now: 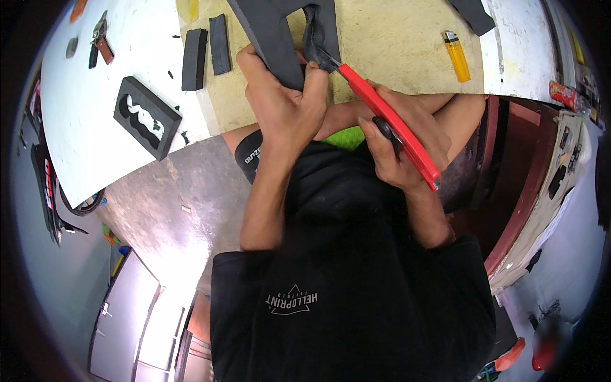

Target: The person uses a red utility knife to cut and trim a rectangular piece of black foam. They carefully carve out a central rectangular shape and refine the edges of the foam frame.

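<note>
One knife (pixel 387 118), one lighter (pixel 457 58) and one folding tool (pixel 104 51) share the worktop with five pieces of dark foam: the grey sheet (pixel 270 38) I hold at the top centre, two strips (pixel 194 60) side by side to its left, one block (pixel 159 108) farther left, and one offcut (pixel 474 16) at the upper right. A few black crumbs dot the white tabletop (pixel 76 127).

The sheet is thick and matte, with an elongated opening; a ragged, darker sliver stands inside it. Smooth-faced and straight-edged, the strips lie on the tan board (pixel 394 38), as does the yellow plastic lighter. The block, a rectangle with rounded hollows cut through, shows white beneath. The folding tool pairs metal with brown grips.

My left hand (pixel 286 105) pinches the sheet's near end, thumb on the near side, fingers spread around the far side and partly hidden. My right hand (pixel 407 137) is wrapped closely around the knife's long red body, thumb beside its black slider (pixel 385 127). Both my elbows are bent, and the knife slants up and left, its blade end at the opening, against the sliver; the blade's depth I cannot tell.
</note>
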Available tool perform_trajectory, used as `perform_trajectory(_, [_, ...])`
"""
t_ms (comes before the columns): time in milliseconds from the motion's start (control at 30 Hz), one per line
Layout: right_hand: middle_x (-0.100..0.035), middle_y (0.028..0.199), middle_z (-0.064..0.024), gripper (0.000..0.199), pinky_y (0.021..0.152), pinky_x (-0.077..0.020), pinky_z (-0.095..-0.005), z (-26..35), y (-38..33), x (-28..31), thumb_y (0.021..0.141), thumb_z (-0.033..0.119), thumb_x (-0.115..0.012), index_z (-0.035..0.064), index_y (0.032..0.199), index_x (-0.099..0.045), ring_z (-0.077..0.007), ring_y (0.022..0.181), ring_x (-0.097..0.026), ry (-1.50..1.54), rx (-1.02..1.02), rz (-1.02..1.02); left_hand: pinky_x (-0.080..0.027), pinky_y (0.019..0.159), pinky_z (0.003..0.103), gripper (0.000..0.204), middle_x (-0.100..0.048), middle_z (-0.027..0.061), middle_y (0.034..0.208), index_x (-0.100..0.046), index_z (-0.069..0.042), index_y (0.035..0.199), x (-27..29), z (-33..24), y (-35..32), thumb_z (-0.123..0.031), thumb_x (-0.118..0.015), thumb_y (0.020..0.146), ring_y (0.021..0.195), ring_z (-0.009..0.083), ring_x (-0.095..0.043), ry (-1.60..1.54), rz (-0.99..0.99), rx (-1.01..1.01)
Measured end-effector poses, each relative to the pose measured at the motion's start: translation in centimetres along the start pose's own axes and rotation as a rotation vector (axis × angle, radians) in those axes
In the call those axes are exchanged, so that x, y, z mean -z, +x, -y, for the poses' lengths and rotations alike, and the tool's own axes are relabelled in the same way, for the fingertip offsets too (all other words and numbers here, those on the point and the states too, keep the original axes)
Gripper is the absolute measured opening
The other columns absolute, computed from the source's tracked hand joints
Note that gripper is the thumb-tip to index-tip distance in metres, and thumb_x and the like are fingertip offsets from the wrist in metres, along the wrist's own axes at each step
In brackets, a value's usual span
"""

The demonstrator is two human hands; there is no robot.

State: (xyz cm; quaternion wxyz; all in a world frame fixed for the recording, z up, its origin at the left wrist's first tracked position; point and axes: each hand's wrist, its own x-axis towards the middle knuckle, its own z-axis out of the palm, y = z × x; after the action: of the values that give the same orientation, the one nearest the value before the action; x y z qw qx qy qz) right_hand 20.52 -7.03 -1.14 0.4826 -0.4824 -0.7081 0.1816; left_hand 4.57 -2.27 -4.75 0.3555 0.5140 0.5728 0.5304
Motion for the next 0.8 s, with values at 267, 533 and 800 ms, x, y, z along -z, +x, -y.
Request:
perform_trajectory(267, [-0.072, 0.104, -0.0233, 0.041, 0.078, -0.0605, -0.0377, -0.8, -0.4, -0.6, 0.078, 0.001, -0.079, -0.0103, 0.114, -0.066, -0.0327, 0.091, -0.074, -0.008, 0.077, -0.005, -0.05, 0.064, 0.029, 0.043, -0.064, 0.0119, 0.083, -0.044, 0.004, 0.112, -0.2, 0.1, 0.1, -0.002, -0.071, 0.079, 0.072, 0.0155, -0.063, 0.026, -0.037, -0.039])
perform_trajectory(533, [-0.072, 0.102, -0.0222, 0.041, 0.076, -0.0609, -0.0375, 0.7, -0.1, -0.5, 0.077, -0.002, -0.078, -0.0105, 0.115, -0.065, -0.0329, 0.088, -0.074, -0.06, 0.045, -0.011, -0.051, 0.067, 0.03, 0.042, -0.064, 0.0128, 0.085, -0.044, 0.004, 0.112, -0.2, 0.2, -0.2, -0.003, -0.071, 0.08, 0.073, 0.0168, -0.063, 0.048, -0.039, -0.046])
perform_trajectory(800, [-0.073, 0.098, -0.0245, 0.036, 0.077, -0.0584, -0.0344, 1.7, -1.1, -0.7, 0.08, 0.002, -0.077, -0.0133, 0.111, -0.066, -0.0315, 0.086, -0.074, -0.03, -0.048, -0.075, -0.053, 0.067, 0.031, 0.045, -0.066, 0.0155, 0.086, -0.043, 0.005, 0.115, 0.4, 0.3, -0.3, -0.003, -0.071, 0.08, 0.075, 0.0203, -0.067, 0.183, 0.013, -0.133])
